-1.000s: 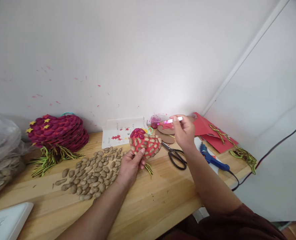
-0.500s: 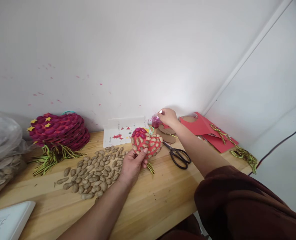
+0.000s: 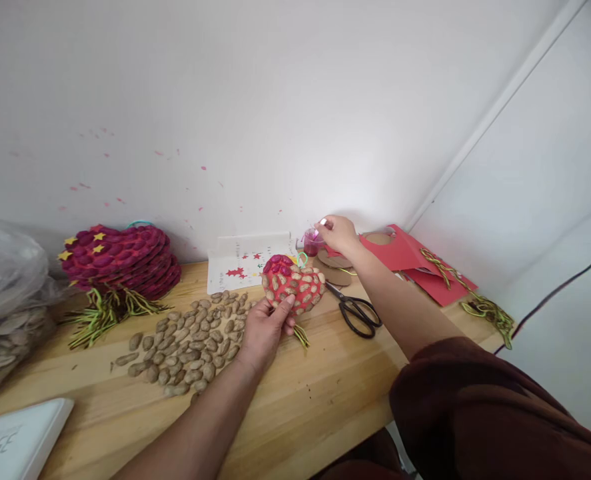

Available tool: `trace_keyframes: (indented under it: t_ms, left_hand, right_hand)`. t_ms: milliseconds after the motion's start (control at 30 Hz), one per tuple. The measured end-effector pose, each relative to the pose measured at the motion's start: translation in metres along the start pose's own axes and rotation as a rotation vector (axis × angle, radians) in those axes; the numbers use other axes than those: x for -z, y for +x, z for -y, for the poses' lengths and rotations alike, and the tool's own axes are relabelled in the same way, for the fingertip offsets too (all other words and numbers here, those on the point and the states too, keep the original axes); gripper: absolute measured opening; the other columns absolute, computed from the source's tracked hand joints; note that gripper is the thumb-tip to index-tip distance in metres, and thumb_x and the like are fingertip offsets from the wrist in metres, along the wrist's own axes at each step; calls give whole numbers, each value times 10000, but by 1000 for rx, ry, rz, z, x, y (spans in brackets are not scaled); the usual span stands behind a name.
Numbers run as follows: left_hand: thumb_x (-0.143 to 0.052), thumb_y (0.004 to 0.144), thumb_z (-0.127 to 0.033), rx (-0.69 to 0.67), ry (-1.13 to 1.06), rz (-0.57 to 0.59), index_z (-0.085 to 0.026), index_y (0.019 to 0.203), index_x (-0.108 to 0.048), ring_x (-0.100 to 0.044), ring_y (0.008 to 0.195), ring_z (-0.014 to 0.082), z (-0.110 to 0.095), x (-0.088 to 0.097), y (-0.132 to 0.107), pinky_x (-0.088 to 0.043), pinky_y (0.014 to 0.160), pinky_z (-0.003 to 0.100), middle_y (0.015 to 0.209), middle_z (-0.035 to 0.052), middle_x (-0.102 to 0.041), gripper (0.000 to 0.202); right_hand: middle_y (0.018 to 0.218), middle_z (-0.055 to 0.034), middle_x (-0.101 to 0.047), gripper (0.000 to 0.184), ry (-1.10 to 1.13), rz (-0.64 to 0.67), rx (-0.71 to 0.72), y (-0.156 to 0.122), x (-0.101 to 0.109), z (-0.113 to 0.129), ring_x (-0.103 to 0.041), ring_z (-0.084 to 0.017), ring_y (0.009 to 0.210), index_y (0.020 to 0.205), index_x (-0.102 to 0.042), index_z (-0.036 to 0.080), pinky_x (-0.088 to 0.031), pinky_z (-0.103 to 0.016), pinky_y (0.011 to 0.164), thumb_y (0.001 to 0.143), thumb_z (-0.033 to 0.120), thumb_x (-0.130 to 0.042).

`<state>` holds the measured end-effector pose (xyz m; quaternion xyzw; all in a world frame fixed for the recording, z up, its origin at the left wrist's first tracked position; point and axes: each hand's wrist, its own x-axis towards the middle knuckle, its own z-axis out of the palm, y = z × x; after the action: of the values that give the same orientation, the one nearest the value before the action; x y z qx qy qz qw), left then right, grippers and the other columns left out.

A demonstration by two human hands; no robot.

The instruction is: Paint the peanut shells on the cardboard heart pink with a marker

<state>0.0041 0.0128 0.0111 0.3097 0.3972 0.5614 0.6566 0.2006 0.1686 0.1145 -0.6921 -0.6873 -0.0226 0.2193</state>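
My left hand point(image 3: 270, 323) grips the lower edge of a red heart-like craft piece point(image 3: 300, 290) covered with peanuts. Several peanuts at its upper left are painted magenta; the others are bare. A light green loop tops it, and a green yarn tassel point(image 3: 301, 335) hangs below. My right hand point(image 3: 338, 233) is closed in a pinch over a small clear cup of magenta paint point(image 3: 312, 245). Between the fingertips is a slim paintbrush point(image 3: 317, 233), white at its upper end and magenta lower down, mostly hidden by the fingers and cup.
Loose peanuts point(image 3: 195, 347) spread left of my left hand. Beyond them stand stacked magenta peanut pieces point(image 3: 120, 260) and a plastic bag of peanuts point(image 3: 10, 333). Black scissors point(image 3: 358, 313), red card point(image 3: 400, 253), yarn point(image 3: 490, 317), star-printed paper point(image 3: 248, 257) and a white device point(image 3: 20, 437) lie around.
The view has shifted very slightly. My right hand stays over the paint cup with a small movement, and my left hand keeps holding the peanut piece in place.
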Motion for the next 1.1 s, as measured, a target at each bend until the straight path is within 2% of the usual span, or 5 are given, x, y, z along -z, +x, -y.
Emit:
trace_keyframes:
  t_ms: [600,833,933,1000,1100]
  left_hand:
    - [-946,549,-604,-18,14,8,-178,705,-605,-512,404,90,1,-1,1,-405,411,198,505,-37,-610,567]
    - [-948,567,-584,-16,1,27,-172,717,-608,-519,414,85,1,0,1,-416,430,189,509,-28,-623,555]
    - [-949,566,-587,-15,-9,31,-169,723,-618,-524,420,86,0,0,1,-423,435,192,520,-26,-628,556]
    - [-959,543,-589,-15,-17,28,-168,723,-626,-528,429,88,-1,-1,0,-419,428,192,534,-26,-631,566]
    - [-972,521,-581,-8,-17,30,-167,713,-633,-526,442,87,-2,-1,-1,-429,436,196,540,-27,-627,569]
  right_hand:
    - [1026,-127,-776,247,-115,-2,44,-2,-3,3,-617,-302,1092,964,-734,201,-384,-376,888,976,367,-552]
    - [885,-75,-753,234,9,-93,22,-9,3,-1,-638,-238,889,910,-711,203,-407,-345,821,965,371,-556]
    - [847,-34,-716,342,180,-232,-4,-25,14,-2,-612,-185,776,988,-682,207,-433,-306,745,1025,438,-433]
    - [798,-11,-678,353,560,-389,-5,-45,22,0,-594,-164,734,946,-677,207,-448,-287,705,998,502,-491]
    - [707,24,-608,382,949,-404,49,-86,33,12,-560,-136,653,942,-688,218,-447,-263,632,968,578,-564]
